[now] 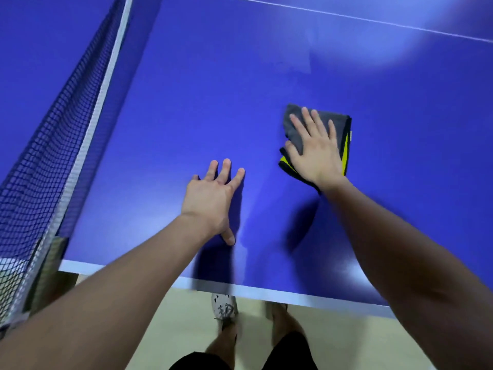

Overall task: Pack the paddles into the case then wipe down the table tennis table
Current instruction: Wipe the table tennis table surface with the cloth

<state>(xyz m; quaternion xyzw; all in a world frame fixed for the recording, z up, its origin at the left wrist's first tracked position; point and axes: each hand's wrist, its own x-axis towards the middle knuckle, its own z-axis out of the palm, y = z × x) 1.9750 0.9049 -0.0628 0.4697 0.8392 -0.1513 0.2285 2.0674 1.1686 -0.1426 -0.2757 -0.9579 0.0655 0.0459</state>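
At the bottom centre of the frame, a person in black shorts point(290, 353) is standing on a pale floor point(186, 329), with one light laced shoe point(225, 309) showing just below the white-edged near rim of the blue table tennis table point(200, 102). Both bare forearms are reaching up from the lower corners over that rim. Near the middle of the frame, the left hand point(209, 201) is resting on the bare blue surface with its fingers spread wide and its thumb pointing back toward the rim, holding nothing. Up and to the right of it, well apart, the right hand point(314, 153) is lying flat with straight, slightly fanned fingers, pressing down on a folded grey cloth point(333, 118) with black and yellow edging that is lying on the tabletop. Along the left side, the dark net point(53, 124) with its white top band is running diagonally toward the upper edge. In the upper right, a thin white line point(346, 16) is crossing the surface.
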